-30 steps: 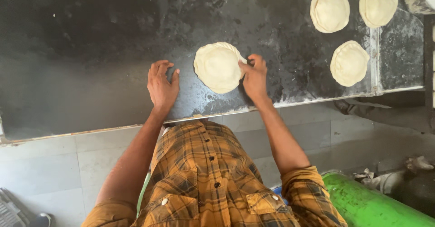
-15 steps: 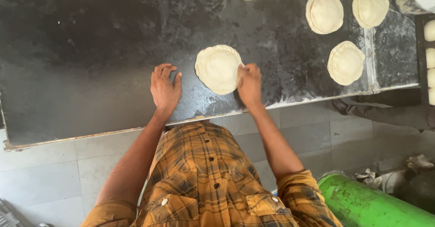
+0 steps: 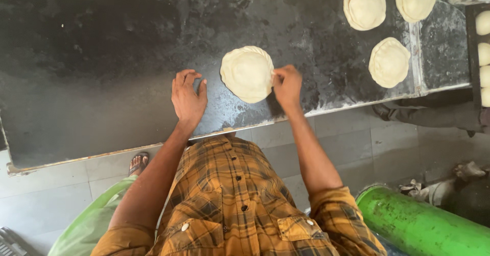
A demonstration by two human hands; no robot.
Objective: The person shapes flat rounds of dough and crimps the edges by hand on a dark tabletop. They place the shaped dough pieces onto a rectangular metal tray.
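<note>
The right hand [image 3: 287, 85] is pinching the right rim of the flat dough disc [image 3: 248, 73] with bent fingers, while the left hand [image 3: 188, 96] is lying open and flat on the dark surface [image 3: 92, 82], just left of the disc. A light, even pinch should be keeping the rim round. The disc is sitting near the front edge of the surface; left of the disc, wide room is staying free, and other dough discs [image 3: 389, 62] are lying to its right.

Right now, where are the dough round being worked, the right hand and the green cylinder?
Dough round [image 3: 247, 74]: head view, its flat centre.
Right hand [image 3: 287, 85]: head view, back of the hand, fingers at the dough's edge.
Green cylinder [image 3: 423, 225]: head view, its curved side.
</note>
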